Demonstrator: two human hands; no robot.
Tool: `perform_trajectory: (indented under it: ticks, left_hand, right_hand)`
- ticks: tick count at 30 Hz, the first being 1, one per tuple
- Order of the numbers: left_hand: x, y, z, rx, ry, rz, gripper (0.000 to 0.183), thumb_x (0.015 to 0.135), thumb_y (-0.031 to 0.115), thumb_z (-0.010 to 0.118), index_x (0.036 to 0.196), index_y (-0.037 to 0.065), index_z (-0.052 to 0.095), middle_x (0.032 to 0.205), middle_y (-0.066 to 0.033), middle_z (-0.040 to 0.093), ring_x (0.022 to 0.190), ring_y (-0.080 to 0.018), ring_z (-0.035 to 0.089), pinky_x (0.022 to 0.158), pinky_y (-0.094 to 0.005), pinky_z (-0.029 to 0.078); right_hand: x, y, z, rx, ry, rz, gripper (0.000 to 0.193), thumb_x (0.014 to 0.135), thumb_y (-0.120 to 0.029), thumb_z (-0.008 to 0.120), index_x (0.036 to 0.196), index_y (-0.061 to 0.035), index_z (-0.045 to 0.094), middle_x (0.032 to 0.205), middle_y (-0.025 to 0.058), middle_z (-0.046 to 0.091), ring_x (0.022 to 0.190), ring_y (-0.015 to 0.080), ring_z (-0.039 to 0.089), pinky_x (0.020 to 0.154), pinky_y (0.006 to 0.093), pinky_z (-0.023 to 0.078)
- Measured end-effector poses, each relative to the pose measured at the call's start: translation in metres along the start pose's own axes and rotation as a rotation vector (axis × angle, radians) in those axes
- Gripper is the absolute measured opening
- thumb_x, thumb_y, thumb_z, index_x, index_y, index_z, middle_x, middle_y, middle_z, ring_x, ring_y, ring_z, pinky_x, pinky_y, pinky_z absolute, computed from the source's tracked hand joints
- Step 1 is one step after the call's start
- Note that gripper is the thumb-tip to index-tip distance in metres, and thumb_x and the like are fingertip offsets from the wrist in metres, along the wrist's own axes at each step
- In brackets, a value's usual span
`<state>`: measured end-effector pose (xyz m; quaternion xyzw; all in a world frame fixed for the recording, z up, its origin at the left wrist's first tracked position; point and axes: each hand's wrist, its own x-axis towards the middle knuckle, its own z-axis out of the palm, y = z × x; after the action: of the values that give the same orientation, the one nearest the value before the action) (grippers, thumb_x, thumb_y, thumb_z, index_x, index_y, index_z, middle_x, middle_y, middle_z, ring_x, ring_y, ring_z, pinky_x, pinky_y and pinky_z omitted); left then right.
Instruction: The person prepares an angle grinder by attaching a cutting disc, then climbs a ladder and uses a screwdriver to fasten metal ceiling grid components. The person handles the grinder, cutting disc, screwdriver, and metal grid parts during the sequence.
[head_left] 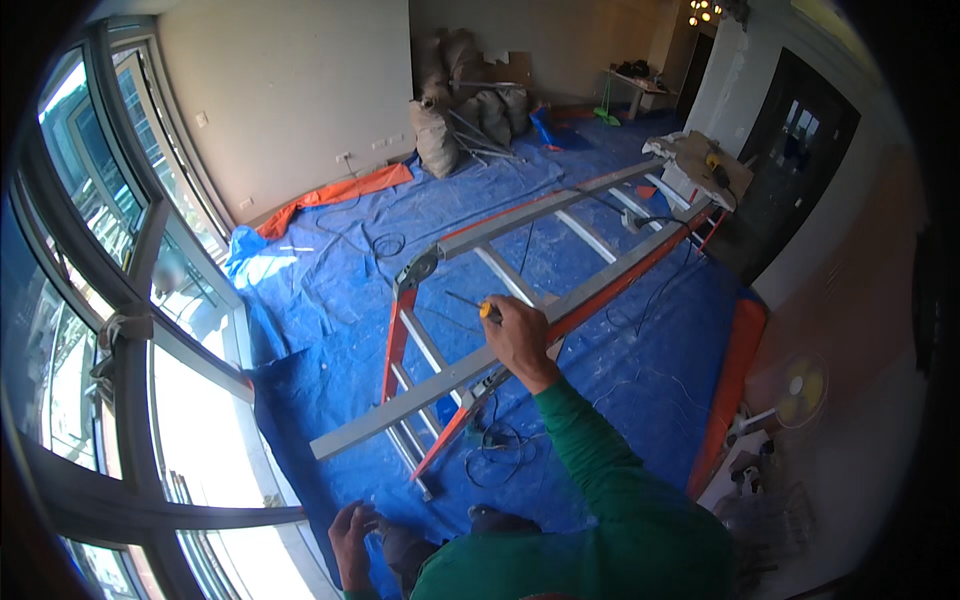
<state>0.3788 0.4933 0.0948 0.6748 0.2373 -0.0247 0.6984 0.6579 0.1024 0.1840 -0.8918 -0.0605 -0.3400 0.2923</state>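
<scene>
My right hand [522, 340] is closed round the yellow-and-black handle of a screwdriver [489, 312], its thin shaft pointing left. The hand is above a folding ladder [497, 272] with orange-red and grey rails, propped like a low bench. A long grey metal bar [400, 408] lies along the ladder and passes under my right wrist; its near end juts out to the left. Low beside my knee hangs my left hand [352, 538], fingers loosely bent and apart, with nothing seen in it.
Blue tarpaulin [330, 300] covers the floor, with cables [500, 450] coiled under the ladder. A yellow power tool [714, 162] sits on a board at the ladder's far end. Stuffed sacks [436, 140] stand at the back. Glass windows [200, 420] line the left; a yellow fan [800, 392] stands right.
</scene>
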Motion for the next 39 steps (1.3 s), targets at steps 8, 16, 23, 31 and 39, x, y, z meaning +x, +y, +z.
perform_trajectory:
  ticks: [8, 16, 23, 31, 39]
  left_hand:
    - [0.168, 0.013, -0.096, 0.212, -0.284, -0.067, 0.06, 0.111, 0.045, 0.068, 0.142, -0.006, 0.069, 0.124, -0.0177, 0.08, 0.109, -0.025, 0.079, 0.093, -0.0363, 0.061]
    - [0.293, 0.054, -0.196, 0.325, -0.496, -0.095, 0.061, 0.111, 0.046, 0.066, 0.143, -0.006, 0.068, 0.124, -0.0165, 0.08, 0.111, -0.0255, 0.079, 0.096, -0.0364, 0.061]
    - [0.365, 0.07, -0.216, 0.411, -0.577, -0.114, 0.058, 0.11, 0.044, 0.067, 0.142, -0.004, 0.07, 0.122, -0.0155, 0.08, 0.109, -0.0253, 0.079, 0.095, -0.0378, 0.061]
    - [0.421, 0.133, -0.109, 0.464, -0.907, 0.121, 0.046, 0.109, 0.035, 0.072, 0.138, -0.002, 0.074, 0.117, -0.0128, 0.082, 0.104, -0.0223, 0.08, 0.088, -0.0343, 0.061]
    - [0.438, 0.274, 0.017, 0.511, -1.163, 0.531, 0.041, 0.108, 0.026, 0.076, 0.137, -0.004, 0.073, 0.114, -0.0155, 0.082, 0.106, -0.0201, 0.079, 0.09, -0.0332, 0.06]
  right_hand:
    - [0.012, -0.003, 0.02, -0.328, -0.167, 0.066, 0.028, 0.102, -0.029, 0.078, 0.119, -0.0071, 0.081, 0.102, 0.0159, 0.081, 0.094, 0.0397, 0.077, 0.082, 0.0483, 0.058]
    - [0.032, -0.004, 0.04, -0.795, -0.37, 0.379, 0.046, 0.108, -0.054, 0.065, 0.126, -0.0137, 0.08, 0.102, 0.0194, 0.081, 0.1, 0.045, 0.077, 0.086, 0.0522, 0.058]
    - [0.025, -0.009, 0.04, -0.771, -0.3, 0.44, 0.039, 0.105, -0.042, 0.072, 0.126, -0.0101, 0.08, 0.112, 0.0196, 0.081, 0.106, 0.0442, 0.076, 0.091, 0.0521, 0.059]
    - [0.014, 0.002, 0.041, -0.966, 0.071, 0.262, 0.03, 0.097, -0.026, 0.079, 0.122, -0.0104, 0.081, 0.116, 0.0143, 0.073, 0.112, 0.0404, 0.07, 0.099, 0.0514, 0.058]
    - [0.019, -0.02, 0.052, -0.883, 0.204, 0.79, 0.044, 0.097, -0.025, 0.074, 0.139, -0.0122, 0.075, 0.134, 0.0265, 0.064, 0.121, 0.0489, 0.068, 0.102, 0.0574, 0.059]
